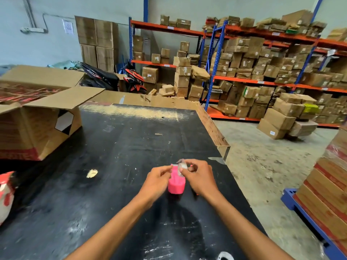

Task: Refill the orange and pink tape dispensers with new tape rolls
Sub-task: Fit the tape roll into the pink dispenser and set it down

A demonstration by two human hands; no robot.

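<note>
A pink tape dispenser (pixel 176 185) stands on the black table (pixel 112 166), between my two hands. My left hand (pixel 157 180) rests against its left side, fingertips at its top edge. My right hand (pixel 199 176) is on the right side and pinches a strip of clear tape (pixel 181 166) just above the dispenser's top. A small orange bit (pixel 197 194) peeks from under my right wrist; what it belongs to is hidden. A clear roll (pixel 225 257) shows at the bottom edge.
An open cardboard box (pixel 37 124) lies on its side at the table's left. A red and white bag (pixel 6 196) sits at the left edge. The table's right edge drops to concrete floor; stacked cartons on a blue pallet (pixel 308 218) stand at the right. Shelves of boxes fill the back.
</note>
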